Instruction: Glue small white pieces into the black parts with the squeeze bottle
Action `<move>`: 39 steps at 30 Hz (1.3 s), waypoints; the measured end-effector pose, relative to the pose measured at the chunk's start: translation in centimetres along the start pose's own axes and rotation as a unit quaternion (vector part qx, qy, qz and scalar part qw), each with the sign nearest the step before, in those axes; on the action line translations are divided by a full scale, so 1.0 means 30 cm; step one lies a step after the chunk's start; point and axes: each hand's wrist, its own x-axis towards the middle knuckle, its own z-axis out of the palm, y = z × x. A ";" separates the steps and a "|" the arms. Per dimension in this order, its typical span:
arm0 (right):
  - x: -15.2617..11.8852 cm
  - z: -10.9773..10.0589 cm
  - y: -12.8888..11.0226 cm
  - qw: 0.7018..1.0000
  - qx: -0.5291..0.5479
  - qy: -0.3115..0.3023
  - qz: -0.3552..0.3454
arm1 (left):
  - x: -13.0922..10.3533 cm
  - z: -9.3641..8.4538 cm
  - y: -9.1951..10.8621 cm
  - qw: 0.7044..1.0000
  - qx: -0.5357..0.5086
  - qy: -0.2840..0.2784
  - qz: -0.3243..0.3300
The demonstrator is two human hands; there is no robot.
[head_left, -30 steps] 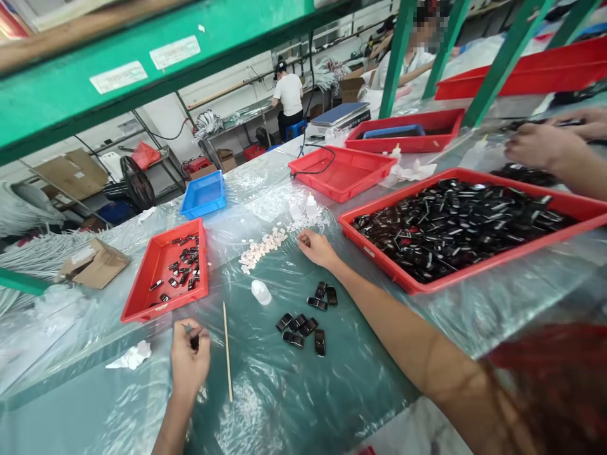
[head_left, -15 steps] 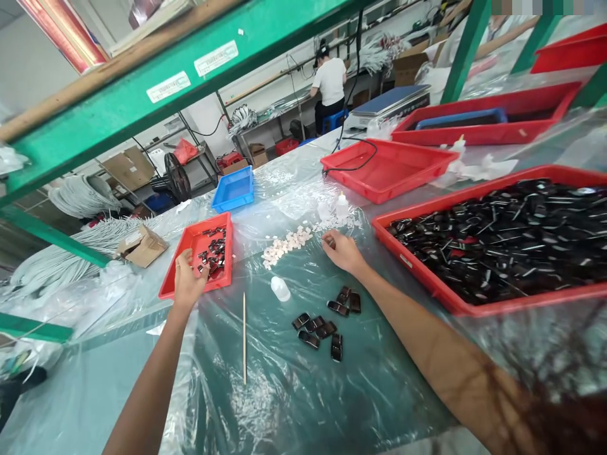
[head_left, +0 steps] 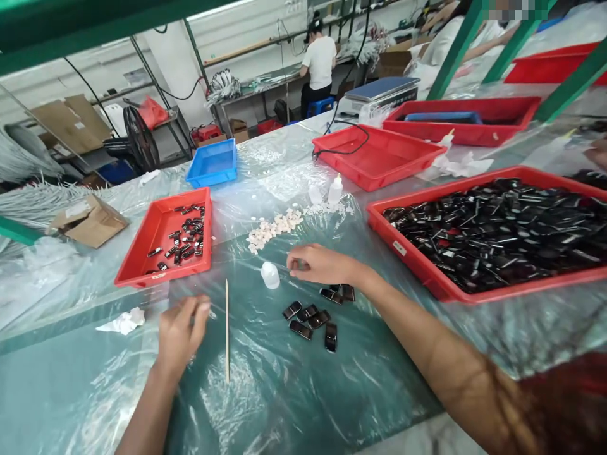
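Over the plastic-covered table, my left hand (head_left: pixel 181 328) is just left of a thin wooden stick (head_left: pixel 227 335). Its fingers are a little apart and nothing shows between them. My right hand (head_left: pixel 320 264) hovers above several glossy black pieces (head_left: pixel 308 314), which lie loosely grouped on the plastic. The thumb and fingers of that hand are pinched together; whatever they hold is too small to make out. A small white bottle (head_left: pixel 270 275) stands close to the left of its fingertips. Behind it lies a pile of small pale pieces (head_left: pixel 274 229).
A red tray (head_left: pixel 137 243) at left holds several small dark pieces. At right, a big red tray (head_left: pixel 417 265) is heaped with black parts. Beyond are a blue tray (head_left: pixel 213 163), another red tray (head_left: pixel 379 158), a dropper bottle (head_left: pixel 335 189) and a seated person (head_left: pixel 320 60).
My left hand has come out of the left red tray, back towards me. My right hand has moved left and nearer, from beside the pale pieces. The view has shifted.
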 end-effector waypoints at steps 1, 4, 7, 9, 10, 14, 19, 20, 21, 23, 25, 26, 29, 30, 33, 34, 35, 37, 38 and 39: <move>-0.007 0.007 -0.012 0.999 0.004 -0.037 0.003 | -0.009 0.009 0.032 0.998 -0.006 -0.021 0.054; -0.027 0.034 -0.045 0.992 0.011 -0.123 0.010 | -0.035 0.030 0.120 0.981 -0.002 -0.042 0.189; -0.042 0.068 -0.084 0.990 0.002 -0.140 0.009 | -0.045 0.032 0.155 0.974 -0.004 -0.040 0.224; -0.048 0.085 -0.111 0.990 0.000 -0.142 0.005 | -0.049 0.032 0.156 0.975 -0.013 -0.053 0.216; -0.050 0.091 -0.124 0.990 0.004 -0.143 0.002 | -0.053 0.034 0.154 0.975 -0.020 -0.062 0.210; -0.050 0.114 -0.183 0.988 0.070 -0.133 -0.031 | -0.087 0.066 0.172 0.977 -0.099 -0.106 0.155; -0.058 0.212 -0.266 0.980 0.184 -0.014 -0.071 | -0.122 0.109 0.233 0.963 -0.246 -0.078 0.077; -0.059 0.232 -0.275 0.979 0.191 -0.003 -0.076 | -0.123 0.110 0.241 0.961 -0.258 -0.058 0.081; -0.058 0.246 -0.278 0.977 0.198 0.001 -0.084 | -0.124 0.110 0.247 0.960 -0.264 -0.042 0.088; -0.050 0.248 -0.264 0.973 0.205 0.000 -0.102 | -0.123 0.104 0.250 0.960 -0.261 -0.026 0.093; -0.034 0.213 -0.220 0.973 0.201 0.010 -0.114 | -0.121 0.097 0.245 0.962 -0.260 -0.036 0.071; -0.024 0.186 -0.189 0.974 0.193 0.028 -0.113 | -0.119 0.095 0.241 0.962 -0.265 -0.047 0.051; 0.004 0.108 -0.085 0.979 0.147 0.113 -0.088 | -0.112 0.093 0.231 0.958 -0.276 -0.076 0.008; 0.013 0.093 -0.055 0.979 0.128 0.133 -0.083 | -0.110 0.094 0.229 0.960 -0.268 -0.080 0.007; 0.037 0.105 -0.003 0.981 0.081 0.153 -0.088 | -0.105 0.102 0.223 0.973 -0.213 -0.079 0.039; 0.044 0.123 0.003 0.981 0.069 0.155 -0.092 | -0.105 0.107 0.220 0.976 -0.197 -0.077 0.055; 0.050 0.144 0.004 0.981 0.061 0.157 -0.095 | -0.105 0.111 0.217 0.977 -0.184 -0.076 0.070; 0.060 0.183 -0.005 0.980 0.052 0.161 -0.102 | -0.108 0.119 0.211 0.978 -0.170 -0.080 0.095; 0.063 0.197 -0.012 0.980 0.052 0.162 -0.106 | -0.109 0.122 0.208 0.977 -0.168 -0.080 0.103; 0.064 0.207 -0.022 0.979 0.056 0.163 -0.111 | -0.110 0.122 0.206 0.977 -0.169 -0.077 0.108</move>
